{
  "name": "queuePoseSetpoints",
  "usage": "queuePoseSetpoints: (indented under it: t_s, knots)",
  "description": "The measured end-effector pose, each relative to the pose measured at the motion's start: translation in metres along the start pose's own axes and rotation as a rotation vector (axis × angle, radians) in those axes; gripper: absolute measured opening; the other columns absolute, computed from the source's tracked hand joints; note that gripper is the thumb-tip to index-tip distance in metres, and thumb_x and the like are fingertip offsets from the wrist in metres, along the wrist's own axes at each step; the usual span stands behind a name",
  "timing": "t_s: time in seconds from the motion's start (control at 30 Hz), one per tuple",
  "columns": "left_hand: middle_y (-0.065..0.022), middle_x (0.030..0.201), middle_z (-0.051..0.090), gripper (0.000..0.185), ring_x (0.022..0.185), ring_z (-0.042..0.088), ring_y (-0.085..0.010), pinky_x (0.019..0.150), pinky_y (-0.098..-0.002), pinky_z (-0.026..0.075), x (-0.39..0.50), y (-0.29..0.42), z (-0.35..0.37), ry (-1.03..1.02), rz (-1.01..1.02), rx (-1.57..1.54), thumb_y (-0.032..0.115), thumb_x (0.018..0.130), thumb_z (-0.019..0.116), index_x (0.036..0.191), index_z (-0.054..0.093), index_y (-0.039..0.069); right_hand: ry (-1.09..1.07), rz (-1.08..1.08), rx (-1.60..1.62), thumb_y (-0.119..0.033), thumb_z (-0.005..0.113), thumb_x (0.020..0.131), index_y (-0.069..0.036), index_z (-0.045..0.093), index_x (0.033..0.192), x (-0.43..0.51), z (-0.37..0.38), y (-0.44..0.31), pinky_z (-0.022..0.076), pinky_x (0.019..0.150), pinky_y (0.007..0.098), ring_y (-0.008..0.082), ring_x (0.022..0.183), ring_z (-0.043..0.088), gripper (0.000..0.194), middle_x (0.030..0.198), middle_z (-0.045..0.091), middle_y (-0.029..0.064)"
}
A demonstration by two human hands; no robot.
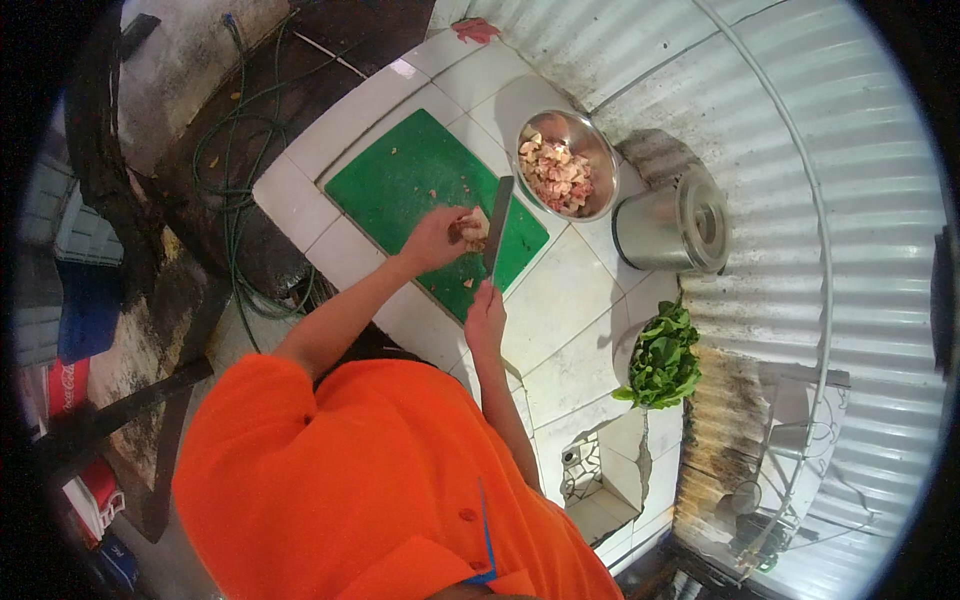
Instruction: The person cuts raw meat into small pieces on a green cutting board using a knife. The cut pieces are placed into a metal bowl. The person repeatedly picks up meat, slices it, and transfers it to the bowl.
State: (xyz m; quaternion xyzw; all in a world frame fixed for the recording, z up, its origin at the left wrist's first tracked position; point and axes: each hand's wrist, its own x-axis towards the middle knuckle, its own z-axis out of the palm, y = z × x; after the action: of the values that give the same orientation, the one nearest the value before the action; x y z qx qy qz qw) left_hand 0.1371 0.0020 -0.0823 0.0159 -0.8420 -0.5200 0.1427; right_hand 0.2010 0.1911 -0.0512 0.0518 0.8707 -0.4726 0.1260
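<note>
On a green cutting board [420, 172], my left hand [435, 238] holds a piece of raw meat [475, 229], its fingers curled over the piece. My right hand [485, 319] grips the handle of a long knife, whose wide blade [498, 223] stands just right of the meat, pointing away from me. Whether the blade touches the meat cannot be told. Small meat scraps [468, 283] lie scattered on the board. Beyond its right corner, a round steel bowl [606, 187] holds many chunks of cut meat [556, 174].
A lidded metal pot [652, 231] stands by the corrugated metal wall [757, 187]. Leafy greens [663, 358] sit on the white tiled counter [570, 300], near a tiled basin [611, 495] at its near right. A pink cloth [475, 30] lies at the far edge. A green hose [234, 202] hangs left of the counter.
</note>
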Motion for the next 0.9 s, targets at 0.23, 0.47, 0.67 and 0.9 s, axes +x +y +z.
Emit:
queuePoseSetpoints:
  t_s: [0.23,0.47,0.67,0.9]
  knots:
    - [-0.0164,0.116,0.07,0.028,0.11,0.065,-0.0368,0.099,-0.0453,0.051,-0.012,-0.026,0.004,0.001,0.141,0.012,0.015,0.087,0.076,0.111,0.07,0.003,-0.01,0.054,0.013,-0.049,0.036,0.11,0.004,0.061,0.111,-0.009,-0.008,-0.008,0.0471,0.081,0.0582,0.0539,0.095,0.064,0.059,0.097,0.067,0.0336]
    - [-0.0171,0.117,0.07,0.029,0.105,0.069,-0.0324,0.093,-0.0402,0.057,-0.001,-0.029,0.005,-0.032,0.069,0.021,0.013,0.088,0.076,0.114,0.069,0.002,0.002,0.03,-0.02,-0.048,0.035,0.11,0.004,0.059,0.112,0.004,-0.013,0.007,0.0473,0.08,0.058,0.0543,0.096,0.063,0.057,0.097,0.067,0.0334]
    - [-0.0177,0.119,0.069,0.025,0.106,0.068,-0.034,0.091,-0.0417,0.056,-0.008,-0.041,0.008,0.002,-0.063,-0.153,0.012,0.091,0.072,0.114,0.069,0.001,0.149,-0.168,0.259,-0.04,0.04,0.111,-0.002,0.055,0.1,-0.011,-0.07,-0.088,0.0456,0.057,0.036,0.0192,0.065,0.058,0.043,0.074,0.059,0.0086]
    - [-0.0174,0.124,0.066,0.038,0.119,0.061,-0.0377,0.103,-0.0488,0.049,-0.001,0.001,0.005,0.058,0.287,0.121,0.013,0.087,0.075,0.124,0.066,0.011,0.276,-0.381,0.759,-0.052,0.043,0.109,-0.007,0.046,0.104,-0.02,-0.1,-0.142,0.0294,0.044,0.0227,0.0066,0.05,0.038,0.045,0.067,0.044,-0.0002]
